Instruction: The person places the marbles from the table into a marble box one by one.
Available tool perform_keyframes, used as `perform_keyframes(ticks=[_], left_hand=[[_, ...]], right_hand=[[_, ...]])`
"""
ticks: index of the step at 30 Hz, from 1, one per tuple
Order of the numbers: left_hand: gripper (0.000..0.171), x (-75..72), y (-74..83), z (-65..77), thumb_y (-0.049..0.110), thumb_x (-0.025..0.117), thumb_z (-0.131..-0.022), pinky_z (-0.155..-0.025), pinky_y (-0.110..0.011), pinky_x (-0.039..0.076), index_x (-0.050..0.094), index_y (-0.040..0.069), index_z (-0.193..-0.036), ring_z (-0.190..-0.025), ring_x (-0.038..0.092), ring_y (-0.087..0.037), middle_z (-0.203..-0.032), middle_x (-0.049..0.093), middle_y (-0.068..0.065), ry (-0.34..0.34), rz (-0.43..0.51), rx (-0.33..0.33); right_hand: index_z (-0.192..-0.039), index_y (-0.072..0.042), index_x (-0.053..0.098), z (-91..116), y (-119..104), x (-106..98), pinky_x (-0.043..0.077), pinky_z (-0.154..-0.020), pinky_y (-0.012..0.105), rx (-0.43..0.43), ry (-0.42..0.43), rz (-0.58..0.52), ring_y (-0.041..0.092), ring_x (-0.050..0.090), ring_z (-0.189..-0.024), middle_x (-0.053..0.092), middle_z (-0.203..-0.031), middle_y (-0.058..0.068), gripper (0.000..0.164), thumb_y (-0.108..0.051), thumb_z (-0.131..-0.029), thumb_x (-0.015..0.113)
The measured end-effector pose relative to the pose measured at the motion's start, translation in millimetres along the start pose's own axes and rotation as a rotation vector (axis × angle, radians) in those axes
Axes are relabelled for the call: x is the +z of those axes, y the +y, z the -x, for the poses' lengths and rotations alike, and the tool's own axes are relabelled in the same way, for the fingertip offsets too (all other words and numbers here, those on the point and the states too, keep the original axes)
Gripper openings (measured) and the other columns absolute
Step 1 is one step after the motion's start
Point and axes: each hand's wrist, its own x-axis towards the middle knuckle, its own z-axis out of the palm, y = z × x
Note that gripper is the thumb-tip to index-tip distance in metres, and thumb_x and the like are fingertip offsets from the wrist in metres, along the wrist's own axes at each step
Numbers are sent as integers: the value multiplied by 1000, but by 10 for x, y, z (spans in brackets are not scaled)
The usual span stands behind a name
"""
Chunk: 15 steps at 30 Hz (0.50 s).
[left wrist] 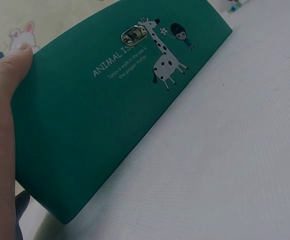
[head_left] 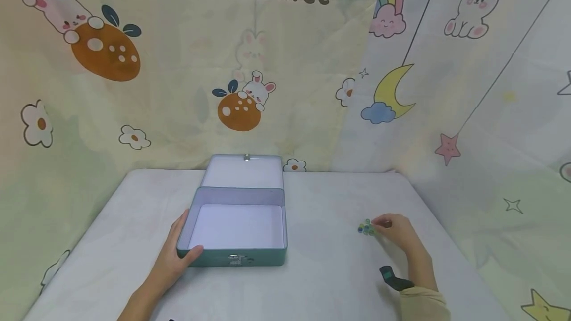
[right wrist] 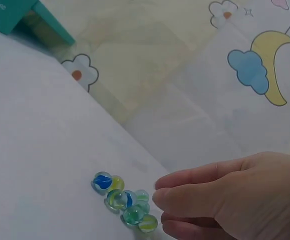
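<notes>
A green tin box (head_left: 232, 257) with a pale inside stands on the table, its lid (head_left: 243, 172) swung back at the far side. My left hand (head_left: 171, 246) grips the box's near left corner, the thumb at the front wall and the fingers along the left side. On that green front (left wrist: 85, 120), the left wrist view shows a giraffe print and a metal clasp. My right hand (head_left: 397, 232) is beside a small cluster of glass marbles (head_left: 367, 228), fingertips close to them. Several clear marbles (right wrist: 134, 215) with blue, green and yellow swirls lie together; no marble shows in the fingers.
A white cloth covers the table (head_left: 325, 241). Behind it hangs a printed curtain (head_left: 178, 63) with rabbits, flowers and a moon, and more cloth rises at both sides. A dark band (head_left: 394, 279) sits at the right wrist.
</notes>
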Motion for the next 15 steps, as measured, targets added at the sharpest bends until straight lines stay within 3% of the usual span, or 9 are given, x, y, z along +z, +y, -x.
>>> perform_keyframes(ticks=[5,11,15], left_hand=[[91,-2,-9,-7,29,67,-81,-102,-74,19,10,30,-153,-139,20,-43,-157,17,-13,-2,-4,-5],[91,3,-4,3,29,66,-82,-103,-74,17,10,23,-154,-140,19,-46,-157,16,-14,-7,3,-14],[91,4,-2,7,29,66,-83,-103,-74,18,10,23,-154,-140,19,-45,-157,16,-14,-8,2,-12]], right_hand=[[-99,-8,71,-16,18,11,52,-83,46,20,-28,45,28,62,-95,69,-100,11,15,-13,-85,68],[-97,-8,71,-9,58,14,51,-83,46,35,-55,56,28,62,-95,69,-100,11,14,-13,-85,68],[-95,-9,72,14,68,-3,51,-82,46,1,-53,68,27,62,-92,70,-98,11,11,-12,-84,69]])
